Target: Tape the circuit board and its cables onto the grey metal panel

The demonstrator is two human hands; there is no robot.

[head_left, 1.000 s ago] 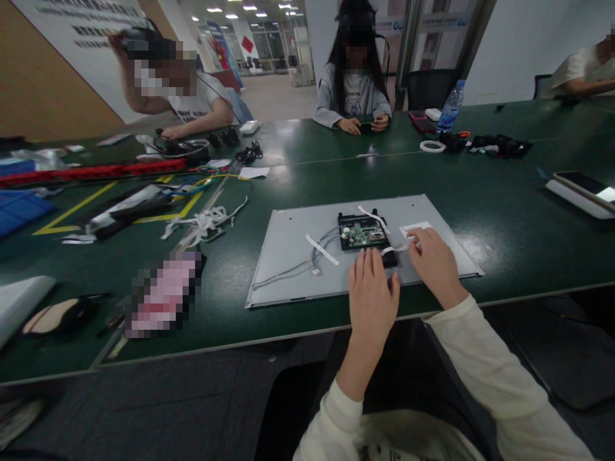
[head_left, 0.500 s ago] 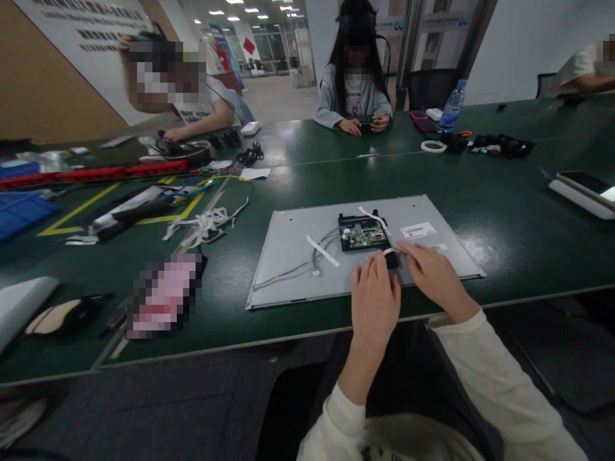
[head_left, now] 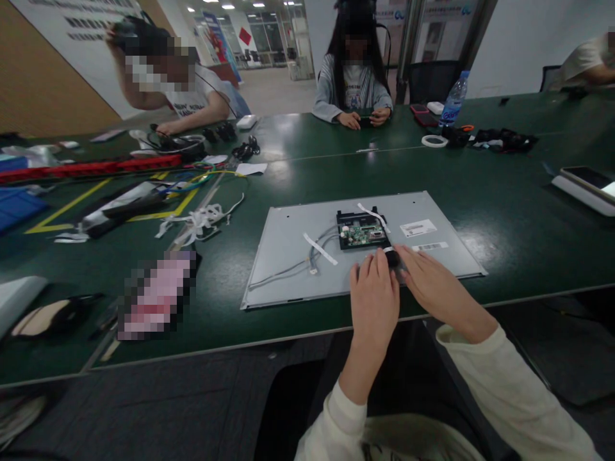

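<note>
A grey flat panel (head_left: 283,256) lies on the table in front of me. On it sits a black frame with a green circuit board (head_left: 364,234), and a strip of white tape (head_left: 373,216) crosses its upper edge. Grey cables (head_left: 283,276) run left from the board, held by another white strip (head_left: 320,248). A small black part (head_left: 391,257) at the frame's lower right corner has a short white tape piece across it. My left hand (head_left: 375,298) rests with outstretched fingers on its left side. My right hand (head_left: 435,282) presses extended fingers against its right side.
Left of the panel lie tangled white strips (head_left: 199,221) and a pink blurred object (head_left: 158,294). A tape roll (head_left: 434,141) and a water bottle (head_left: 454,99) stand farther back. Two people sit across the table, another at far right. A phone (head_left: 589,179) lies right.
My right hand has moved down from the raised end of the short tape strip, which now lies pressed across the black part. The left hand has hardly moved; the view has shifted slightly.
</note>
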